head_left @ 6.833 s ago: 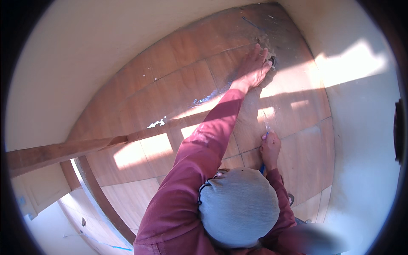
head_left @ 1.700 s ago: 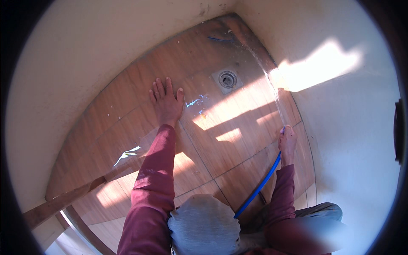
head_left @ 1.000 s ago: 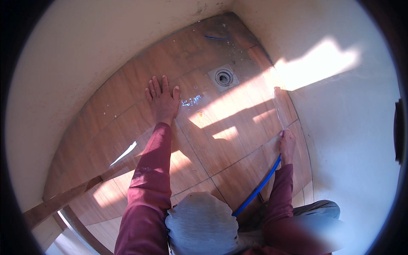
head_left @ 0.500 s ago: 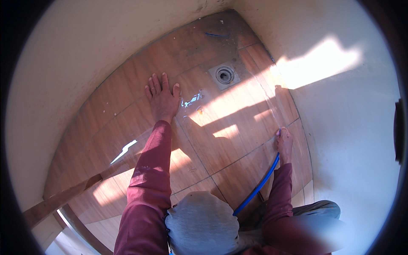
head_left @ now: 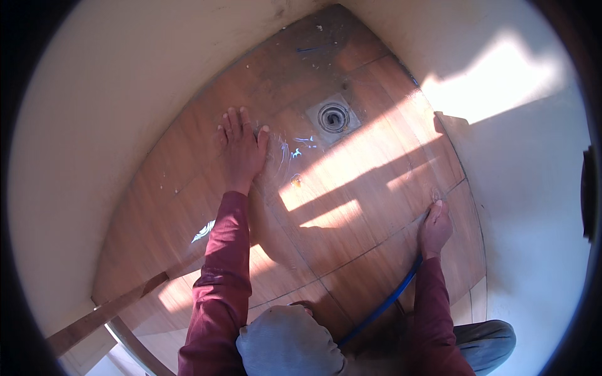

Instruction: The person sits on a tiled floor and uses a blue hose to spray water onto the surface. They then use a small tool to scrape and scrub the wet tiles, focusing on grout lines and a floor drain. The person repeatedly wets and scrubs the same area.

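Observation:
My left hand (head_left: 242, 149) lies flat on the wet, wood-look tiled floor (head_left: 188, 188), fingers stretched and slightly spread, holding nothing. Bright ripples of water glint beside its thumb. To the right, near the wall, my right hand (head_left: 436, 229) is closed around the end of a blue hose (head_left: 389, 299), thumb up at the tip. A little clear water shows at that tip; the mouth of the hose is hidden by the fingers. From my fist the hose curves down toward my knees. A round floor drain (head_left: 333, 118) in a square metal plate sits ahead, between the hands.
Pale walls (head_left: 125, 119) meet at a corner ahead. A thin blue strip (head_left: 311, 49) lies on the floor there. At lower left stands a brown wooden bar (head_left: 110, 313). My grey-clad knee (head_left: 291, 341) is at the lower middle. Sunlight patches cross the floor and right wall.
The view has shifted slightly. The water glints by my left hand have changed shape. My right hand still grips the hose, turned a little; my left hand stays flat on the floor.

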